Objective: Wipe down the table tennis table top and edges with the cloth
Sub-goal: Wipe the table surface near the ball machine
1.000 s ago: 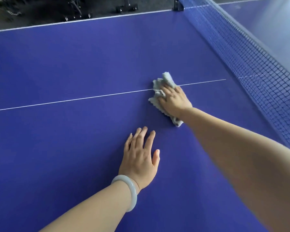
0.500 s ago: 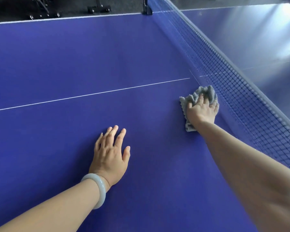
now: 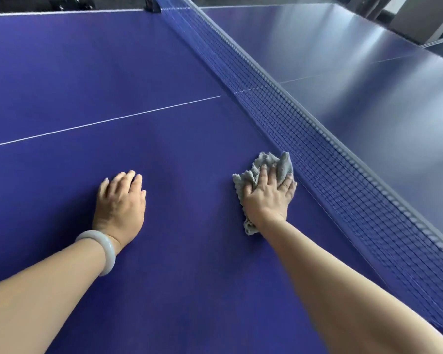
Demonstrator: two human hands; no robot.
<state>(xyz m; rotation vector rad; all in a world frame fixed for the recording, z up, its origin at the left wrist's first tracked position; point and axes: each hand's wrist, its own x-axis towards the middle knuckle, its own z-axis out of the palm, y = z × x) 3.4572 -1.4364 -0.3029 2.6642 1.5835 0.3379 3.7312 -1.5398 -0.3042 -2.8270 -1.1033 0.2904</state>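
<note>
- The right hand (image 3: 267, 198) is pressing the grey cloth (image 3: 264, 163) onto the table (image 3: 87, 72) with straight, spread fingers, just beside the net (image 3: 317, 149).
- The left hand (image 3: 120, 200) is resting on the table, fingers relaxed.

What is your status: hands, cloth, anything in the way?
Right hand presses grey cloth on blue table top. Left hand flat on table top, holds nothing. Net right beside cloth, on its far side.

Head-worn view, steeply down over table (image 3: 164, 72)
</note>
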